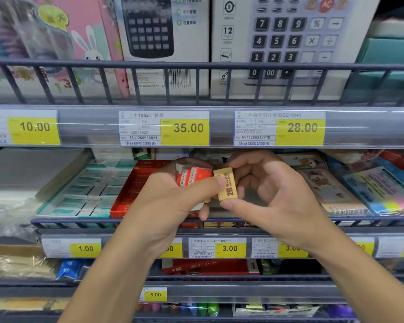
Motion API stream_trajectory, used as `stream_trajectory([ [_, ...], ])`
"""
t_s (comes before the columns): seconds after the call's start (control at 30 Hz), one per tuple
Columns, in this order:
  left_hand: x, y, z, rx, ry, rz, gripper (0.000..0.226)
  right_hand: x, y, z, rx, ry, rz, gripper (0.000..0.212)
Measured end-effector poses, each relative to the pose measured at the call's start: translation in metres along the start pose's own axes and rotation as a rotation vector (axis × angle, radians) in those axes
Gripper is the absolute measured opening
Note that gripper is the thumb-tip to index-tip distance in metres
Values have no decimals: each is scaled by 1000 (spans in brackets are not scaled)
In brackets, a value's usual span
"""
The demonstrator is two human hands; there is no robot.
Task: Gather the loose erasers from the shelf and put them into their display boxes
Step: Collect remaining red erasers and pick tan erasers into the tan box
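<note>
My left hand point(173, 194) grips a small bunch of red-wrapped erasers point(191, 174) above the middle shelf. A yellow eraser marked 2B point(226, 184) stands between both hands: my left thumb presses its face and my right hand point(273, 190) pinches it from below and behind. Under my left hand lies a red display box point(131, 192) with rows of red erasers. Left of it sits a teal display box point(89, 190) filled with white and teal erasers.
A dark wire rail point(79, 221) runs along the shelf front, with price tags point(229, 248) below it. Calculator boxes point(163, 43) stand on the shelf above. Notebooks point(331, 187) and colourful sticky notes point(392, 199) lie to the right. Plastic-wrapped packs point(16, 183) fill the left.
</note>
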State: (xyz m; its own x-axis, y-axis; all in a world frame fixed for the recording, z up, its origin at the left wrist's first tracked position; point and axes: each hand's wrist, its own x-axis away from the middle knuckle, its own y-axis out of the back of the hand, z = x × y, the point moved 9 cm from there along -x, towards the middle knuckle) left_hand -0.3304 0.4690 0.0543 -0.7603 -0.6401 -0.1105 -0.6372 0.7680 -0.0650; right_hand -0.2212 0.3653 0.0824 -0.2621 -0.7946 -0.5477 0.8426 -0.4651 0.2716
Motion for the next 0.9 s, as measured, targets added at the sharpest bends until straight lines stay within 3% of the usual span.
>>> stream_trajectory([
  [0.17, 1, -5, -1, -72, 23, 12, 24, 3, 7, -4, 136, -19, -142, 48],
  [0.33, -2, 0, 1, -140, 49, -13, 30, 3, 11, 6, 158, 49, 20, 48],
  [0.57, -5, 4, 0, -185, 41, -50, 31, -1, 29, 10, 306, 57, 41, 25],
  [0.7, -8, 13, -1, -125, -6, -97, 27, -10, 60, -18, 334, -105, -98, 20],
  [0.9, -6, 14, -4, -165, -29, -86, 21, -26, 52, -56, 711, -306, 131, 20],
])
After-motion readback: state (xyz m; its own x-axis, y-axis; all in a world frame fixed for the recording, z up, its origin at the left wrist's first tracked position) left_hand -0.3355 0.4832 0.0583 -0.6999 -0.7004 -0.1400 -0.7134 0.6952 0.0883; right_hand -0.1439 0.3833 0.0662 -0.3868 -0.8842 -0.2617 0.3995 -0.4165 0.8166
